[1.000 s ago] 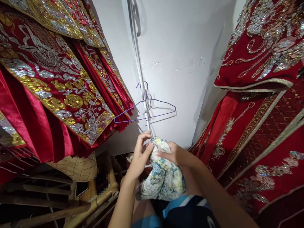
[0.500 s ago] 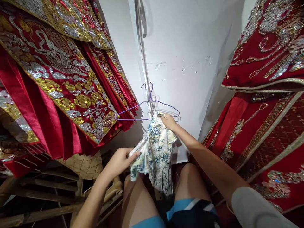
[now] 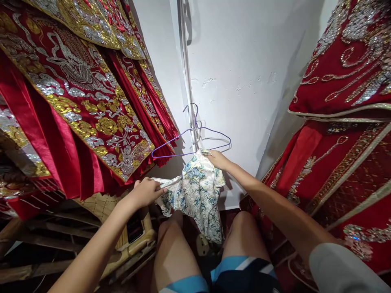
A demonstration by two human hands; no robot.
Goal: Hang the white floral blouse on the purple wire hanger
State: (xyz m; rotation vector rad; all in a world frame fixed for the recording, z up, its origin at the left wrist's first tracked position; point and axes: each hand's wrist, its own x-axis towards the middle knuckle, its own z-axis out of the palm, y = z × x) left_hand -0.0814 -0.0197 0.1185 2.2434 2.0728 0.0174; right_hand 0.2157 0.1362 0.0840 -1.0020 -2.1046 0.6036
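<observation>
Between my hands hangs a small patterned garment (image 3: 200,191), white with blue and yellow figures and a short sleeve; it looks like a child's dress or shirt. My right hand (image 3: 218,160) grips it by the collar, just under the bar of a purple wire hanger (image 3: 171,147). Out to the left, my left hand (image 3: 148,191) pinches an edge of the garment and pulls it taut sideways. The hanger hangs by its hook near a metal strip (image 3: 187,77) on the wall, with part of its lower bar behind the garment's top.
Red embroidered gowns hang close on the left (image 3: 76,77) and the right (image 3: 342,77). A bamboo chair (image 3: 137,244) stands at lower left, with a dark phone-like object (image 3: 135,228) on it. A white wall (image 3: 238,49) is ahead. My knees are below the garment.
My left hand has moved left and up with the garment's edge, spreading the cloth wider. My right hand keeps its hold on the collar, slightly lower.
</observation>
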